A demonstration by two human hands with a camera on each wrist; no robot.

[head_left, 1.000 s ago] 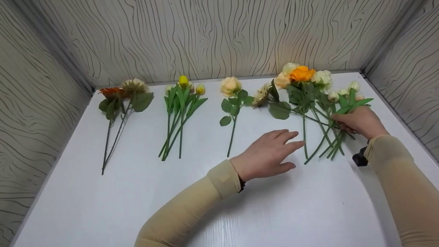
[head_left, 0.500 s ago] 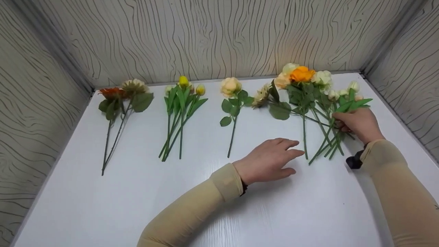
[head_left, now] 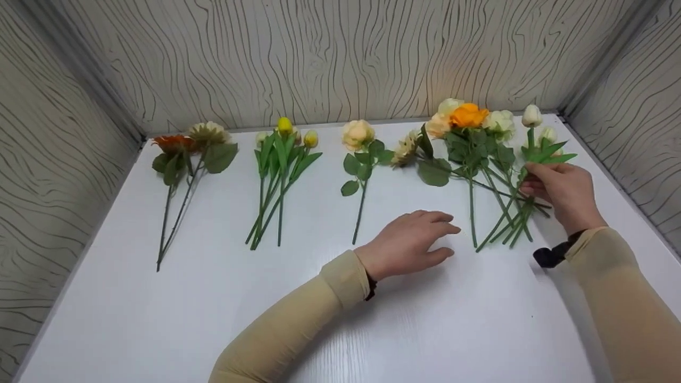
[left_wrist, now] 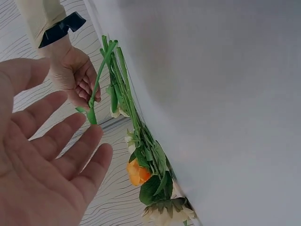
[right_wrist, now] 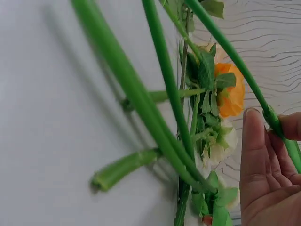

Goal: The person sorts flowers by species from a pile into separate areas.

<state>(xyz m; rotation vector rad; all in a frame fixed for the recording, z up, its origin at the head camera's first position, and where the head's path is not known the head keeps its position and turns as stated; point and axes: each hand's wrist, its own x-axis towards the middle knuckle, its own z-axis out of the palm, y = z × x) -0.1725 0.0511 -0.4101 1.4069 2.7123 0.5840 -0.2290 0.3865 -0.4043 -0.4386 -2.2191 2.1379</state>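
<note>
My right hand (head_left: 569,194) pinches the green stem of a white tulip (head_left: 531,116) between thumb and fingers, at the right of the table. In the right wrist view the pinched stem (right_wrist: 230,52) slants down to the fingertips. Below it lie more pale tulips (head_left: 547,136), their stems crossing those of a bunch with an orange flower (head_left: 468,115) and pale blooms. My left hand (head_left: 409,244) hovers over the table left of these stem ends, fingers spread and holding nothing. The left wrist view shows its open palm (left_wrist: 42,174).
Farther left lie a single peach rose (head_left: 358,134), several yellow and pale tulips (head_left: 284,126), and a rust-red flower (head_left: 173,143) beside a cream one (head_left: 209,134). A cream flower (head_left: 407,148) lies sideways against the orange bunch. Patterned walls (head_left: 330,58) enclose the white table (head_left: 159,324).
My right hand has raised one white tulip from the right-hand pile, so its bloom now stands higher and apart from the others. My left hand has shifted only slightly.
</note>
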